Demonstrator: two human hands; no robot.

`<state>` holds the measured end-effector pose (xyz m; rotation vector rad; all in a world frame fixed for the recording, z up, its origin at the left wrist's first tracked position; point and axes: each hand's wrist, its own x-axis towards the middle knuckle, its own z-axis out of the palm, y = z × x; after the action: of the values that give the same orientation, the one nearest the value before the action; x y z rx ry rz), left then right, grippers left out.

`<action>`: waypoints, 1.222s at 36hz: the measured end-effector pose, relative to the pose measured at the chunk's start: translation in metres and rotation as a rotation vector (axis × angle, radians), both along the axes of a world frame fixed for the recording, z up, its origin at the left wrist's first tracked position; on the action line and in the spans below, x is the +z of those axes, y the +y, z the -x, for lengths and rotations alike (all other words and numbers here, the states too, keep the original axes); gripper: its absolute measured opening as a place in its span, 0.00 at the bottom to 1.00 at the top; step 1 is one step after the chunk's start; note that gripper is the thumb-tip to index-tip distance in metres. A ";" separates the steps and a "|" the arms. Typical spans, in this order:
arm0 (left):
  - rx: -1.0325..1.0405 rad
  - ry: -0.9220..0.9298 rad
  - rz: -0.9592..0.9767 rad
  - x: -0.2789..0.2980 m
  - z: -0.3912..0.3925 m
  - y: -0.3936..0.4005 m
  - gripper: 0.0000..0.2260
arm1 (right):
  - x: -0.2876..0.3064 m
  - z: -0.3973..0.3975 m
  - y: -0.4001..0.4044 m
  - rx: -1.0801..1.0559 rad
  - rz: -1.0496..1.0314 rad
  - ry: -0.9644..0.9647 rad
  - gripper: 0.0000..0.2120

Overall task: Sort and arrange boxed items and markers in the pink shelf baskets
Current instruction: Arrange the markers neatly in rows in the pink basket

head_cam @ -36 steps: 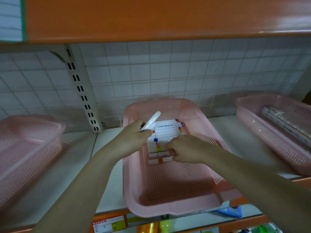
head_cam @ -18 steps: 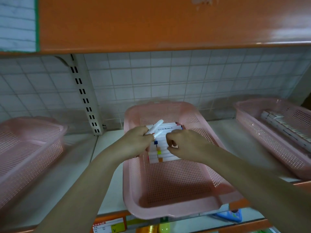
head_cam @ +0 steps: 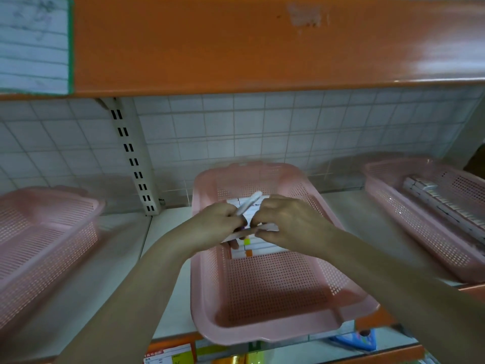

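Both grips are busy over the middle pink basket (head_cam: 262,329): the left hand (head_cam: 214,227) holds a white marker (head_cam: 249,204) angled up and away, while the right hand (head_cam: 291,227) pinches a second marker (head_cam: 265,228) lying crosswise. White boxes (head_cam: 258,249) sit at the basket's far end, under the hands.

Both forearms reach forward and converge. The left hand (head_cam: 214,227) is curled, knuckles up, pinching something slender between its fingertips. The right hand (head_cam: 290,227) is curled too, its fingers (head_cam: 265,233) meeting the left's.
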<state>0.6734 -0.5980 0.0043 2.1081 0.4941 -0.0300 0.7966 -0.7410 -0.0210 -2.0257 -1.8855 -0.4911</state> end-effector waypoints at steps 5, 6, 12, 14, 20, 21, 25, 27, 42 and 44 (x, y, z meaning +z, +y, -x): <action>0.056 -0.080 -0.058 0.002 0.005 0.008 0.07 | 0.003 -0.010 -0.011 -0.153 0.354 0.161 0.07; 0.061 -0.086 -0.064 0.004 0.006 0.008 0.07 | 0.002 -0.011 -0.012 -0.170 0.409 0.184 0.07; 0.074 -0.083 -0.111 0.002 0.006 0.009 0.14 | -0.018 -0.011 -0.014 -0.235 0.692 0.183 0.07; 0.080 -0.079 -0.105 -0.001 0.006 0.009 0.14 | -0.024 -0.011 -0.013 -0.235 0.692 0.181 0.07; 0.094 -0.066 -0.075 -0.004 0.007 0.011 0.08 | -0.029 -0.011 -0.008 -0.193 0.614 0.251 0.02; 0.089 -0.067 -0.077 -0.005 0.007 0.011 0.08 | -0.029 -0.011 -0.007 -0.189 0.606 0.251 0.02; 0.041 -0.063 -0.100 -0.006 0.009 0.010 0.08 | -0.028 -0.010 -0.003 -0.196 0.589 0.244 0.03; 0.015 -0.056 -0.099 -0.006 0.010 0.010 0.07 | -0.029 -0.010 -0.001 -0.202 0.582 0.245 0.02; -0.007 -0.069 -0.280 -0.010 0.010 0.002 0.10 | -0.002 0.007 -0.002 -0.162 0.061 0.137 0.06; -0.031 -0.058 -0.322 -0.010 0.008 -0.001 0.11 | 0.002 0.012 -0.002 -0.100 -0.109 0.121 0.08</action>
<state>0.6652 -0.5989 -0.0054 2.4241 0.4558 0.0988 0.7847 -0.7433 -0.0189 -2.0372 -1.6575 -0.4749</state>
